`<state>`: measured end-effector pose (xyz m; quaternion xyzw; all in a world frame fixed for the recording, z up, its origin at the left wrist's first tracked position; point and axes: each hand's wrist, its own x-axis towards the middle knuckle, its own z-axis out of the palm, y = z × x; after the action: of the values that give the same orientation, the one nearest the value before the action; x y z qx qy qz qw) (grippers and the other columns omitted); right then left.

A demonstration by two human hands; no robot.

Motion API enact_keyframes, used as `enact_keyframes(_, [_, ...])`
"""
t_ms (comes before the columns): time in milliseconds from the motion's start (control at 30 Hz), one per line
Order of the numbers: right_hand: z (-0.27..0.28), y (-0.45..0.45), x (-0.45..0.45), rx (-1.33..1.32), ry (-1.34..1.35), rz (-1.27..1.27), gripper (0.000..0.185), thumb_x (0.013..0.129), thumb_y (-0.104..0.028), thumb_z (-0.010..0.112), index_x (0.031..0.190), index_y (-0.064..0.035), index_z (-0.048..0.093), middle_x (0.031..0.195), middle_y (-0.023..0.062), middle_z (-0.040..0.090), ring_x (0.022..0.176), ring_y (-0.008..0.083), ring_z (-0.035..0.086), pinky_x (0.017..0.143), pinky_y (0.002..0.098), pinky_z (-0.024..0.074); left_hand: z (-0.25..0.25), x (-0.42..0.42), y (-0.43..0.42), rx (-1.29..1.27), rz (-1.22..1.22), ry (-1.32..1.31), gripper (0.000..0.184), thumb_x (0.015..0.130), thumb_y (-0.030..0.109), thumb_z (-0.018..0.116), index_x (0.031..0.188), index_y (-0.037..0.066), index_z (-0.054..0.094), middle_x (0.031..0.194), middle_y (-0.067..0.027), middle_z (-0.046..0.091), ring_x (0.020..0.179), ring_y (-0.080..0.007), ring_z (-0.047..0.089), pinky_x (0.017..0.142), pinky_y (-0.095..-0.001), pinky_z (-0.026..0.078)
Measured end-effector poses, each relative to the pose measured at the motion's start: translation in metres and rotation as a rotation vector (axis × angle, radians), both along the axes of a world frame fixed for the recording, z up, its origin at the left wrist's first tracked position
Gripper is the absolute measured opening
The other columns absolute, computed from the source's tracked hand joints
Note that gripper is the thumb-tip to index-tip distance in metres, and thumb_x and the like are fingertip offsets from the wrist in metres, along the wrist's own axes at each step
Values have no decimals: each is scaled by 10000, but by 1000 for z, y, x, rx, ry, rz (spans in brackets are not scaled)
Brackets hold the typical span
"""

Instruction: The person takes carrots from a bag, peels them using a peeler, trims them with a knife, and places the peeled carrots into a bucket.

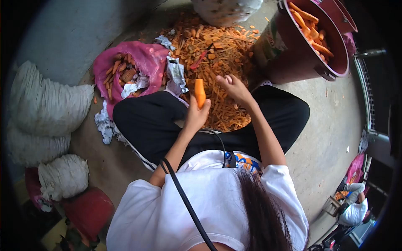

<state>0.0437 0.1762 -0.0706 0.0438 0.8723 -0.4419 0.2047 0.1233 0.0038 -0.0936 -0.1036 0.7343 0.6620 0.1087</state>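
A peeled orange carrot (199, 93) stands upright in my left hand (197, 113), whose fingers wrap round its lower end. To the right of it my right hand (234, 89) is raised with its fingers curled; whether anything is in them is too small to make out. Beneath and beyond both hands lies a wide heap of orange peelings (222, 62). A red object (198, 61) rests on the heap. At the left, a pink sack (155, 54) lies open with unpeeled carrots (118, 71) and crumpled paper inside.
A large dark red bucket (289, 62) of peeled carrots (312, 31) stands at the upper right. A white sack (226, 10) is at the top. Full white sacks (50, 100) and a red container (90, 211) line the left side. Another person (354, 213) sits far off at the lower right.
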Motion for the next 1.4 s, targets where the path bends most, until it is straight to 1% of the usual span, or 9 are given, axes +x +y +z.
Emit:
enact_keyframes(67, [32, -26, 20, -295, -145, -45, 571, 824, -580, 597, 970, -29, 560, 608, -6, 487, 445, 80, 450, 376, 247, 355, 9, 3, 2, -204, -83, 226, 341, 875, 183, 584, 1095, -4, 404, 853, -283, 579, 805, -455, 592, 647, -476, 457])
enact_keyframes(167, [8, -38, 29, -232, 165, -10, 433, 840, -451, 649, 803, -23, 596, 622, -4, 495, 466, 53, 402, 406, 225, 320, 23, 5, 6, -339, -172, 108, 347, 885, 181, 563, 1116, -8, 386, 815, -316, 597, 822, -478, 585, 643, -505, 466])
enact_keyframes(300, [16, -30, 25, -446, -63, -267, 356, 825, -349, 669, 767, 0, 631, 557, 31, 528, 453, 109, 490, 420, 268, 373, 23, 15, 4, -506, -364, 176, 317, 921, 286, 509, 964, -7, 395, 620, -273, 580, 606, -445, 597, 508, -538, 445])
enact_keyframes(467, [54, 34, -35, -202, 83, -355, 378, 858, -407, 587, 923, -35, 604, 609, 66, 552, 397, 149, 514, 363, 264, 425, 45, 11, -31, -473, -740, 13, 243, 949, 239, 446, 948, -2, 471, 730, -241, 575, 742, -432, 585, 657, -490, 459])
enact_keyframes(867, [104, 244, -150, -1065, 441, -708, 351, 945, -261, 532, 1147, 26, 543, 893, 77, 605, 763, 111, 571, 791, 246, 496, 16, -137, -253, -557, -563, -204, 255, 935, 253, 520, 1037, 23, 565, 920, -108, 600, 839, -166, 591, 759, -293, 475])
enact_keyframes(967, [80, 169, -135, -609, 437, -756, 271, 929, -232, 555, 1066, 0, 586, 863, 38, 594, 673, 88, 550, 628, 212, 485, -34, -196, -311, -415, -341, -424, 200, 892, 205, 575, 1009, 43, 586, 822, -28, 586, 718, -87, 569, 587, -228, 473])
enact_keyframes(1100, [20, 69, -113, -325, 86, -446, 258, 908, -254, 568, 1066, -53, 603, 761, -16, 575, 486, 54, 486, 429, 196, 409, -134, -268, -395, -925, -374, -223, 275, 843, 211, 560, 1060, 44, 590, 822, -136, 624, 722, -274, 626, 655, -381, 512])
enact_keyframes(1233, [-85, 28, -93, -97, -398, -294, 264, 926, -253, 527, 1036, -18, 582, 693, 40, 585, 520, 146, 557, 493, 293, 464, -234, -332, -471, -1461, -448, -214, 352, 812, 210, 497, 1088, 27, 617, 1085, -269, 605, 1022, -400, 595, 862, -453, 478])
enact_keyframes(1400, [-132, -10, -117, 106, -458, -49, 303, 904, -295, 587, 973, -1, 562, 790, 145, 606, 671, 223, 601, 609, 390, 486, -292, -373, -456, -1256, -119, -589, 320, 802, 198, 499, 1010, 12, 656, 1008, -235, 638, 1007, -374, 604, 898, -469, 449])
